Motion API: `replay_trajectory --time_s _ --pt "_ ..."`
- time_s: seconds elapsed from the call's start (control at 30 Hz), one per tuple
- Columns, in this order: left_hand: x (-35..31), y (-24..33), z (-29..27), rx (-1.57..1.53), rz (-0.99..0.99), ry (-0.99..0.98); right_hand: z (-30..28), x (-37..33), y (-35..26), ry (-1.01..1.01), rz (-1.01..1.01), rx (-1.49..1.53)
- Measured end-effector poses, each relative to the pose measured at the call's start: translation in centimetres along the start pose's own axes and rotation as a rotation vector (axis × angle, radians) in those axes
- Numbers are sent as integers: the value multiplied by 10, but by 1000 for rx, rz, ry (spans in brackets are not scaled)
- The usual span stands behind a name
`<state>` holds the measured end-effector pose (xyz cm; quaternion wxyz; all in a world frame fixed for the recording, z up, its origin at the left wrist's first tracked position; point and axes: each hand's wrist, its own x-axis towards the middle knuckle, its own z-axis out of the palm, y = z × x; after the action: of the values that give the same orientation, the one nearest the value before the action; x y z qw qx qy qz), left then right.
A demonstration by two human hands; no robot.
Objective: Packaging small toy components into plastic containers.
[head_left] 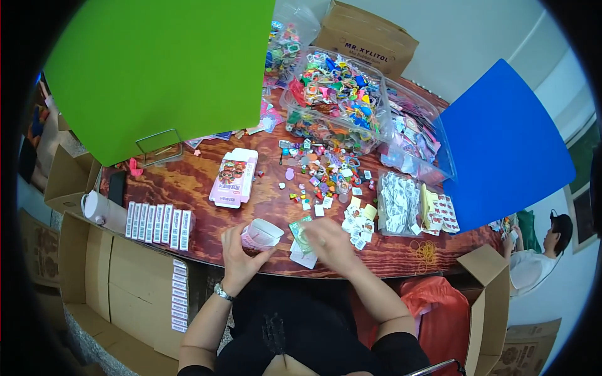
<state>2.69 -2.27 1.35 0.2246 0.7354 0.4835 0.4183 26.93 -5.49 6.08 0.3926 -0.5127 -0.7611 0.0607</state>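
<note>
My left hand [238,260] is wrapped round a small pink and white carton [260,235] with its top end open toward me. Just right of it, my right hand [327,244] is over the table, smeared by motion, so its fingers cannot be made out. Beside that hand lie a green printed card [301,233] and a white card [302,255] near the table's front edge. Farther off, small colourful trinkets [329,172] are spread over the wood-grain table [207,235]. An unfilled-looking pink carton [233,178] lies flat to the left.
A row of filled-looking cartons [160,224] stands at left, by a white cup [103,210]. Clear bins hold trinkets [342,88] and packets [414,128]. Green [163,69] and blue [508,150] panels flank the table. Cardboard boxes [135,291] stand below; a person [542,257] works at right.
</note>
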Motion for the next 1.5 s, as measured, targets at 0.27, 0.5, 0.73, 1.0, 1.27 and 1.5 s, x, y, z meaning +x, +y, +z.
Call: replay_trajectory --time_s 0.27,0.5,0.73,1.0,1.27,1.5 --pt "0 2 7 -67 -29 -28 -38 -55 130 -35 422 -555" --pt "0 6 6 -54 -4 -38 -26 -57 142 -97 516 -598" --pt "0 8 6 -75 19 -54 -33 -44 134 -59 708 -463" --pt "3 14 11 -85 37 -88 -41 -47 138 -113 536 -600" --pt "5 9 16 -93 54 -84 -59 -81 88 -52 492 -325" --pt "4 11 21 -131 40 -120 -56 -109 83 -186 788 -287"
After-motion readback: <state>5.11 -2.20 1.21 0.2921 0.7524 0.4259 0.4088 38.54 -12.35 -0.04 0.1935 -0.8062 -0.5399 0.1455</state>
